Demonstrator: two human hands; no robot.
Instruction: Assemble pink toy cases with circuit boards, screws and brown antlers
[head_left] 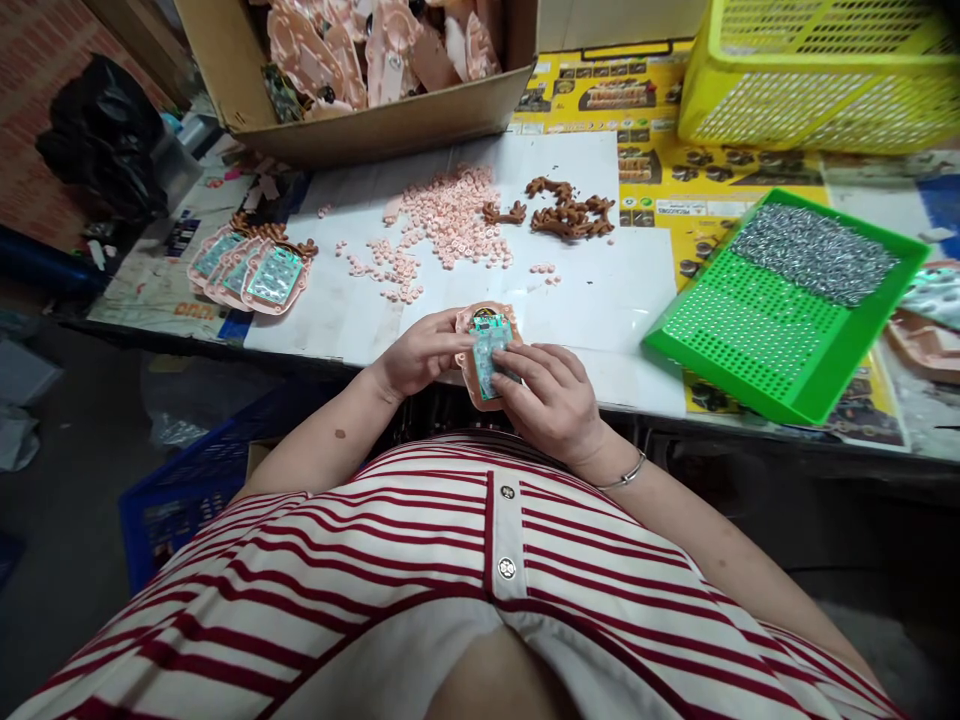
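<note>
Close to my body at the table's front edge is a pink plastic shell (469, 372) with a green circuit board (487, 350) lying in it. My left hand (424, 352) grips the shell's left side, its fingers reaching over the rim. On the right, my right hand (551, 395) has its fingertips pressed on the board and the shell's right side. Behind the hands lies a loose heap of small pink plastic pieces (457, 215). Brown branch-shaped parts (574, 215) sit just right of that heap.
Several pink shells with boards (251, 272) overlap at the left. A cardboard box (375, 135) of pink shells stands behind. At the right are a green tray (757, 320) holding metal screws (817, 250) and a yellow crate (817, 110). A blue crate (195, 490) is below the table.
</note>
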